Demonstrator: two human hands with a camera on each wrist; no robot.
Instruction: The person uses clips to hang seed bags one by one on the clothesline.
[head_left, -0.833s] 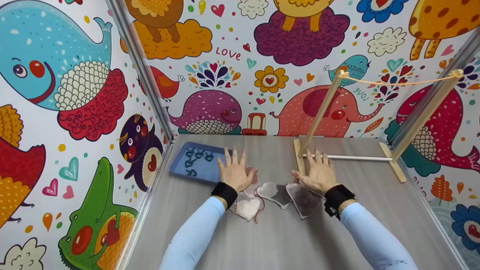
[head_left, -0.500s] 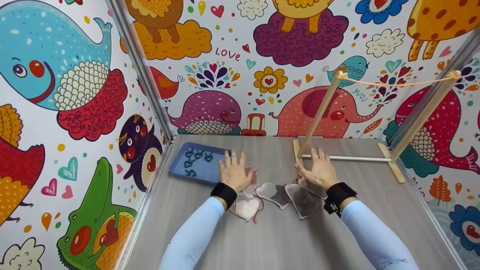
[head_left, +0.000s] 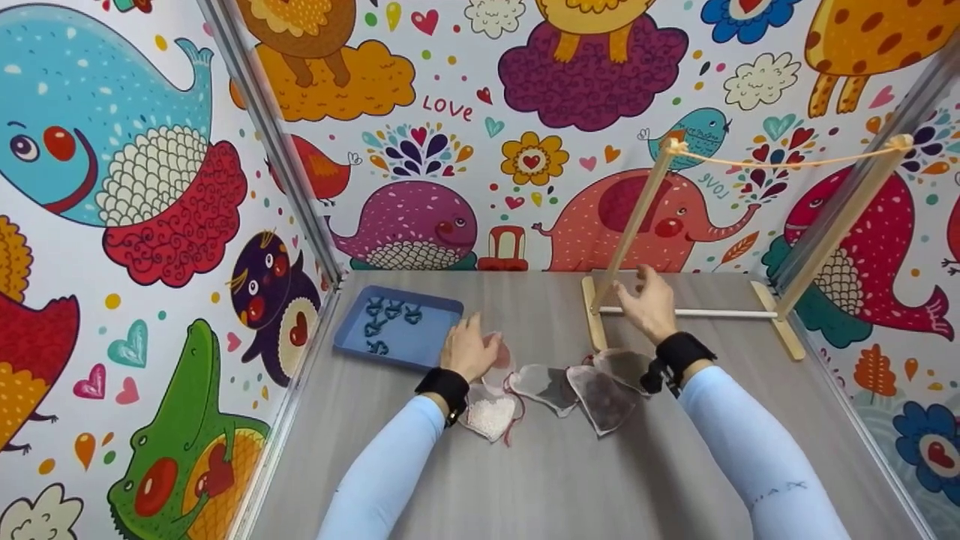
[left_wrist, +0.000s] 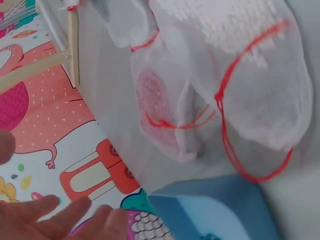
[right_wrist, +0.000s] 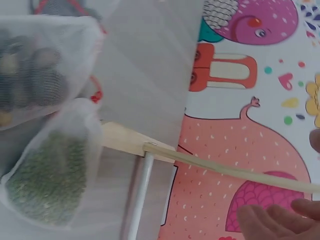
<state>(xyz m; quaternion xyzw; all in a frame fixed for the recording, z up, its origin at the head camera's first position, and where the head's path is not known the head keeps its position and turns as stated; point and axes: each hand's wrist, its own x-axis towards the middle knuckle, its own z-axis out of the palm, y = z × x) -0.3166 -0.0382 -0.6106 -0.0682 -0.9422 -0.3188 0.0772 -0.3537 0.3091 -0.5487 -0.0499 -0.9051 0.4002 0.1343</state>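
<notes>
My left hand [head_left: 469, 349] hovers between the blue tray [head_left: 424, 341] and the mesh drawstring bags, fingers loosely bent, holding nothing. Nearest it are a bag with pink contents [left_wrist: 155, 97] and one of white grains [head_left: 491, 416], both with red cords. My right hand [head_left: 649, 304] is raised by the left post [head_left: 641, 225] of a wooden stand. Thumb and fingers are spread, apart from the post [right_wrist: 220, 167] in the right wrist view. Below lie a bag of green grains [right_wrist: 50, 175], one with dark stone-like lumps [head_left: 604, 397] and a greyish one [head_left: 540, 382].
Several dark green clip-like pieces [head_left: 392, 308] lie in the tray. An orange cord [head_left: 787, 163] sags between the stand's post tops, and a white rod [head_left: 724, 313] joins its feet. Patterned walls [head_left: 420, 225] close off the table's back and sides.
Both hands were laid flat with fingers stretched forward. The right hand has lifted and turned toward the stand's left post, uncovering the green bag. The left hand's fingers have bent and drawn back slightly.
</notes>
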